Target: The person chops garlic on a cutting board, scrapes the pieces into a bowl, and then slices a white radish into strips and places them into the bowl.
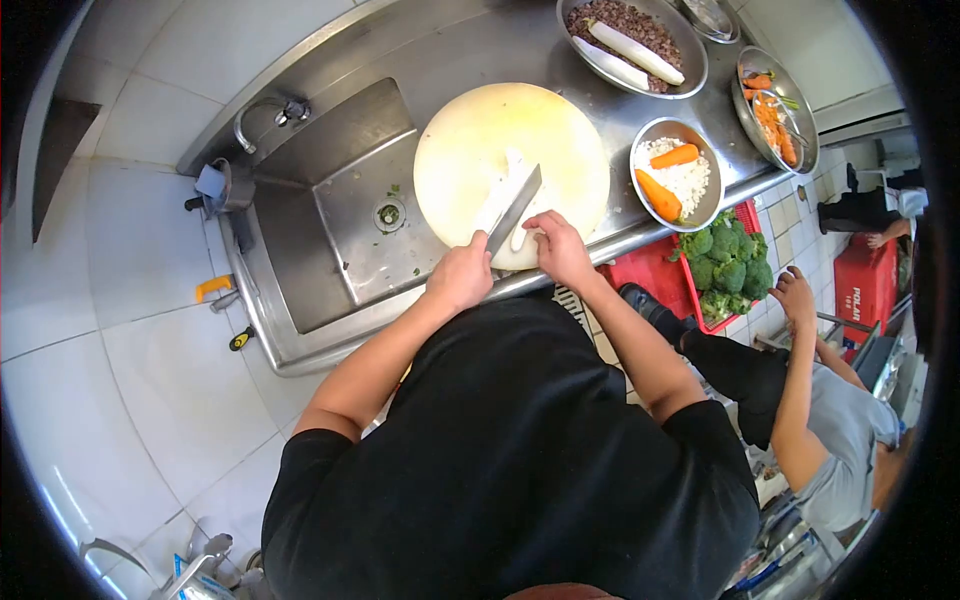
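My left hand (465,273) is wrapped around the handle of a kitchen knife (516,212), its broad blade slanting up and to the right over the round cutting board (560,125). Along the blade's left side lies a long white vegetable (493,204), partly covered by the knife. A smaller white vegetable piece (518,238) is on the right side of the blade. The bent fingers of my right hand (562,250) are at that piece, with the fingertips close to the blade. Exact finger contact is hard to make out.
Left of the board is a steel sink (330,225) with a faucet (270,112). Bowls hold white vegetables (635,50), chopped white bits with carrots (680,185), and carrots (775,125). Below the counter stands a red crate (690,285) of broccoli (730,260). Another person (830,430) is at right.
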`<state>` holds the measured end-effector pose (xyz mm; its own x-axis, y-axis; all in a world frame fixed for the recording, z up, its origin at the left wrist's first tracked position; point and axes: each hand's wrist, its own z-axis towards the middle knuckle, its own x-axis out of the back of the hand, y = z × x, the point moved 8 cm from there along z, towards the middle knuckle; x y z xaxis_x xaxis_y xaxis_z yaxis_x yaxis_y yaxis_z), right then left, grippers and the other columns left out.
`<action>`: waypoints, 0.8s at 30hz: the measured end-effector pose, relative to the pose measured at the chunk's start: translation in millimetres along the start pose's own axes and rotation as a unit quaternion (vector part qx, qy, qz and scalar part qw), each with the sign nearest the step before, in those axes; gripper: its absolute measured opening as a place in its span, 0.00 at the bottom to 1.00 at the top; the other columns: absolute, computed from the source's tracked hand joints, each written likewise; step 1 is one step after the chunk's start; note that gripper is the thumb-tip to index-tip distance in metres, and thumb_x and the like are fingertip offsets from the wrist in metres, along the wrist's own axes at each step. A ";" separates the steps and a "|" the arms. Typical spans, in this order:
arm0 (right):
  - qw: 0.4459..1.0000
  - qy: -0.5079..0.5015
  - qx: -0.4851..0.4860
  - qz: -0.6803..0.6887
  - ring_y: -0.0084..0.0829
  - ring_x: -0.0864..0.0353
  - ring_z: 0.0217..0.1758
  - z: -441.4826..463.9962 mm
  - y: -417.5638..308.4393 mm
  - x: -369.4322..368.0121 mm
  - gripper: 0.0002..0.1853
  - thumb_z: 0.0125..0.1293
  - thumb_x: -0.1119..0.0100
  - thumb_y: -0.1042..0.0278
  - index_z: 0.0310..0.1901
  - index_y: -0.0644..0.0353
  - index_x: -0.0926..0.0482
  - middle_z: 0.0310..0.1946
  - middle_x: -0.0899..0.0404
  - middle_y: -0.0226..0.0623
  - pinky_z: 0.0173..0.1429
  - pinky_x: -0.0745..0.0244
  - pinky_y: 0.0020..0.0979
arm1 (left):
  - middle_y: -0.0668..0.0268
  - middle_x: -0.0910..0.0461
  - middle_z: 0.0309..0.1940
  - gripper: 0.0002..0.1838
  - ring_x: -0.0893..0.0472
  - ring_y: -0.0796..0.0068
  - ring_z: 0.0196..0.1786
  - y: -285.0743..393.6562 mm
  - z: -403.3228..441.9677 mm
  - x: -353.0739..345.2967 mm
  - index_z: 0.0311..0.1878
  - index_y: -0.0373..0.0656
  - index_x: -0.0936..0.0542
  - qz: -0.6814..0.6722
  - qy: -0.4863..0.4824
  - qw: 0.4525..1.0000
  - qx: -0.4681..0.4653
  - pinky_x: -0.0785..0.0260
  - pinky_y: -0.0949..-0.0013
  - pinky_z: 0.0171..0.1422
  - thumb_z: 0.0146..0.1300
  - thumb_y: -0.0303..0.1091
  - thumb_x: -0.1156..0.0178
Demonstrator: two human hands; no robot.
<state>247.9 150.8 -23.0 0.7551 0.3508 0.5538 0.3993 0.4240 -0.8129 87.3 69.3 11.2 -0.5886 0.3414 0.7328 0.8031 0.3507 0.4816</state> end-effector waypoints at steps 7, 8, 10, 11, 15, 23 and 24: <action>0.970 -0.005 0.190 -0.150 0.37 0.19 0.53 16.1 -17.6 -0.9 0.12 0.58 0.36 0.77 0.43 0.55 0.16 0.50 0.18 0.34 0.57 0.19 0.36 | 0.37 0.16 0.35 0.15 0.16 0.33 0.42 -3.0 2.5 2.8 0.57 0.37 0.29 0.017 -0.004 1.000 -0.003 0.26 0.36 0.51 0.75 0.36 0.47; 0.969 -0.005 0.193 -0.155 0.37 0.19 0.53 17.9 -18.5 -3.3 0.12 0.57 0.36 0.77 0.43 0.55 0.16 0.50 0.18 0.34 0.57 0.19 0.36 | 0.37 0.16 0.35 0.14 0.16 0.33 0.42 -4.8 2.7 2.6 0.57 0.38 0.28 0.015 -0.004 1.000 -0.007 0.26 0.36 0.51 0.75 0.36 0.47; 0.967 -0.003 0.200 -0.155 0.36 0.19 0.53 17.2 -19.2 -6.2 0.13 0.55 0.36 0.77 0.43 0.55 0.16 0.50 0.18 0.33 0.57 0.19 0.36 | 0.37 0.16 0.35 0.14 0.16 0.33 0.42 -7.2 1.6 2.4 0.57 0.38 0.28 0.016 -0.006 1.000 -0.010 0.26 0.36 0.51 0.75 0.36 0.47; 0.967 0.000 0.204 -0.150 0.36 0.19 0.53 15.3 -18.5 -8.9 0.13 0.55 0.37 0.78 0.43 0.55 0.16 0.51 0.18 0.33 0.57 0.19 0.36 | 0.37 0.16 0.35 0.14 0.16 0.33 0.42 -8.8 0.4 2.6 0.56 0.38 0.28 0.021 -0.007 1.000 -0.009 0.26 0.36 0.51 0.75 0.37 0.47; 0.970 -0.007 0.199 -0.142 0.37 0.19 0.53 15.2 -21.6 -4.8 0.15 0.53 0.37 0.79 0.43 0.56 0.17 0.50 0.17 0.33 0.56 0.19 0.36 | 0.37 0.17 0.35 0.13 0.16 0.33 0.43 -5.9 -6.4 5.9 0.55 0.38 0.28 0.024 -0.026 0.999 0.012 0.25 0.37 0.51 0.76 0.37 0.48; 0.968 0.012 0.209 -0.136 0.37 0.18 0.50 12.3 -18.2 -1.8 0.15 0.52 0.38 0.81 0.42 0.56 0.16 0.47 0.17 0.34 0.56 0.19 0.36 | 0.37 0.16 0.36 0.13 0.16 0.34 0.43 11.4 -35.7 30.0 0.54 0.37 0.28 0.044 -0.042 0.998 0.014 0.26 0.37 0.52 0.76 0.36 0.48; 0.968 0.015 0.210 -0.135 0.37 0.18 0.50 12.3 -18.0 -2.2 0.15 0.52 0.38 0.81 0.42 0.56 0.16 0.47 0.17 0.34 0.56 0.19 0.36 | 0.37 0.16 0.36 0.12 0.16 0.34 0.43 11.0 -39.5 31.3 0.54 0.37 0.28 0.047 -0.048 0.998 0.019 0.26 0.37 0.52 0.76 0.36 0.48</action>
<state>232.7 152.8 -7.4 0.6702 0.1583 0.7251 0.3415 0.8017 -0.4906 81.4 49.4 58.5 -0.5179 0.4552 0.7243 0.8525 0.3446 0.3930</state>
